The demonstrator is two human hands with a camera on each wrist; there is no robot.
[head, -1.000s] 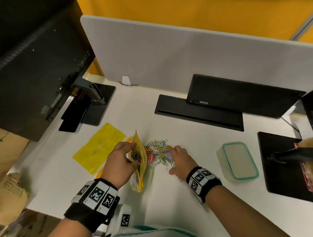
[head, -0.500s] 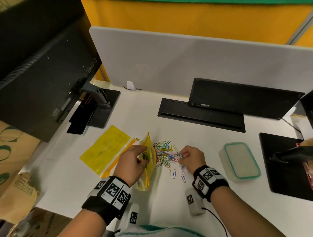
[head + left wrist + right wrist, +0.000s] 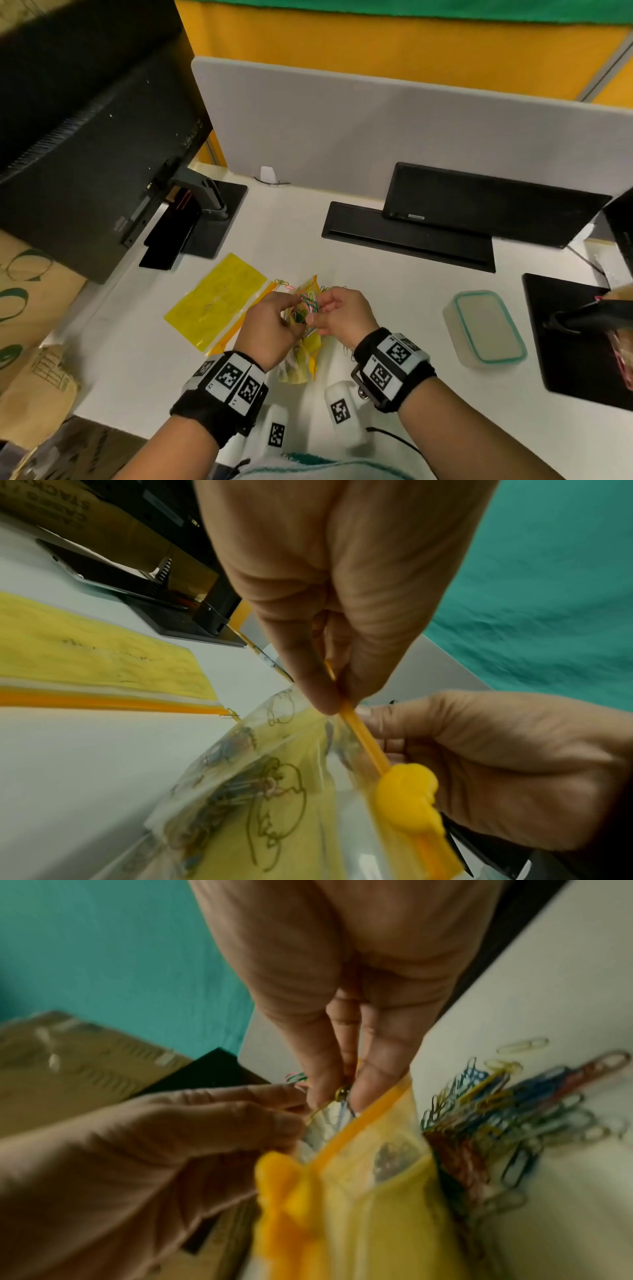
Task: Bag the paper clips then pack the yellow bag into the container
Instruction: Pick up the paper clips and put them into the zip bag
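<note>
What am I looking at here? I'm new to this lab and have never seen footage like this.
No machine: a person wears three cameras. The head view looks down at a white desk; each wrist view looks along one hand. The left hand pinches the open rim of a yellow bag with a slider. The right hand pinches paper clips at the bag's mouth. More loose clips lie beside it, another flat yellow bag to the left, and a lidded container to the right.
</note>
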